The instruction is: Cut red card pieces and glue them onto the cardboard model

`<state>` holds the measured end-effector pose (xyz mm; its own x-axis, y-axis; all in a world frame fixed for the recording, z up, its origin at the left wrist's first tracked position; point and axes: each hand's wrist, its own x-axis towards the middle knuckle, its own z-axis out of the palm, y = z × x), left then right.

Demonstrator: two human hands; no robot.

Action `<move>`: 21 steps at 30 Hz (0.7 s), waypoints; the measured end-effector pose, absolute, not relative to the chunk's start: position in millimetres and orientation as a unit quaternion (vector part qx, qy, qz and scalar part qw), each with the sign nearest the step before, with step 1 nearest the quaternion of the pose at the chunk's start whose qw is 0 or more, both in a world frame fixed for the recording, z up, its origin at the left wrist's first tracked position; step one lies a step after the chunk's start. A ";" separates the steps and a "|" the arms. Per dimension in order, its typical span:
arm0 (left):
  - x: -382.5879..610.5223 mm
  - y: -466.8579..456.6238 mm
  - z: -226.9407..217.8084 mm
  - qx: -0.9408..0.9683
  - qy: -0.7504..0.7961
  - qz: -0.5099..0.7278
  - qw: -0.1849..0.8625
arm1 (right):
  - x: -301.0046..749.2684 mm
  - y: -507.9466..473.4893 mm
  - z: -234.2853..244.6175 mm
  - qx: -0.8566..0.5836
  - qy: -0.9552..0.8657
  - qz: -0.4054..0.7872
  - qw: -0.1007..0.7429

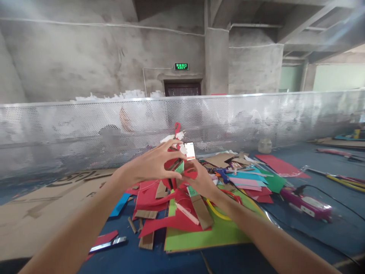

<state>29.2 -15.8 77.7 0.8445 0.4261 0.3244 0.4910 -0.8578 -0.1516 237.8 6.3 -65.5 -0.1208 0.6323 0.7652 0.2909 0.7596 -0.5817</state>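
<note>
A red paper craft (177,126) with a curled hook at its top and white tufts stands upright in the middle, partly hidden behind my hands. My left hand (155,161) is at its left side, fingers curved and thumb apart, with a green scrap and dark strips showing in the gap; whether the fingertips touch it I cannot make out. From the right, my right hand (201,179) closes its fingers on the craft's lower red part. Below lie red paper sheets (168,224), a cardboard strip (202,211) and a pale pink marker-like stick (187,214).
A lime-green sheet (211,239) lies underneath. Left are a box cutter (108,244) and cardboard (57,213). A phone (189,150) leans behind the craft. Rightward are a blue glue gun (221,175), coloured papers and a purple device (306,205) with cables. A perforated metal screen (137,133) bounds the back.
</note>
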 end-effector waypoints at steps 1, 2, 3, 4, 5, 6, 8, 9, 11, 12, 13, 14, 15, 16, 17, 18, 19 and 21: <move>26.5 -13.8 79.8 -0.954 -0.249 -0.142 0.093 | 236.7 6.3 -65.9 -0.308 -0.734 0.155 0.584; 23.4 -11.2 81.9 -0.953 -0.255 -0.143 0.073 | 235.5 5.9 -66.0 -0.304 -0.734 0.164 0.585; 20.1 -8.0 83.9 -0.954 -0.260 -0.141 0.054 | 234.1 5.0 -65.9 -0.303 -0.732 0.171 0.585; 16.7 -4.2 85.5 -0.954 -0.264 -0.139 0.038 | 232.6 3.5 -65.6 -0.302 -0.731 0.177 0.586; 13.4 0.1 86.9 -0.954 -0.266 -0.136 0.022 | 231.0 1.7 -65.1 -0.303 -0.729 0.182 0.587; 10.4 4.7 87.9 -0.954 -0.267 -0.135 0.008 | 229.3 -0.3 -64.6 -0.304 -0.727 0.187 0.586; 5.6 13.9 88.7 -0.954 -0.266 -0.139 -0.020 | 225.8 -4.1 -63.5 -0.307 -0.726 0.193 0.584; 4.1 18.1 88.5 -0.954 -0.262 -0.142 -0.035 | 224.1 -5.6 -63.2 -0.310 -0.726 0.196 0.582; 2.3 25.4 87.3 -0.954 -0.253 -0.148 -0.066 | 221.1 -7.6 -63.2 -0.316 -0.725 0.200 0.578; 2.0 28.3 86.5 -0.953 -0.249 -0.152 -0.080 | 220.0 -8.1 -63.4 -0.318 -0.724 0.202 0.577; 2.0 30.8 85.5 -0.952 -0.246 -0.156 -0.093 | 219.1 -8.4 -63.8 -0.321 -0.723 0.204 0.577; 2.1 32.8 84.6 -0.951 -0.245 -0.159 -0.105 | 218.5 -8.6 -64.2 -0.323 -0.722 0.206 0.576; 2.3 34.6 83.8 -0.949 -0.244 -0.163 -0.114 | 218.0 -8.7 -64.7 -0.326 -0.721 0.208 0.575; 2.7 36.1 83.2 -0.948 -0.246 -0.164 -0.121 | 217.5 -8.9 -65.3 -0.330 -0.719 0.209 0.574; 3.2 37.6 82.9 -0.946 -0.250 -0.163 -0.126 | 217.1 -8.9 -65.8 -0.336 -0.718 0.210 0.572; 4.0 39.0 82.9 -0.944 -0.256 -0.161 -0.129 | 216.6 -8.8 -66.5 -0.342 -0.716 0.212 0.571; 4.9 40.6 83.1 -0.943 -0.263 -0.156 -0.133 | 216.1 -8.5 -67.3 -0.347 -0.714 0.215 0.569; 7.3 44.9 83.9 -0.940 -0.272 -0.144 -0.145 | 214.9 -6.7 -69.2 -0.359 -0.710 0.221 0.564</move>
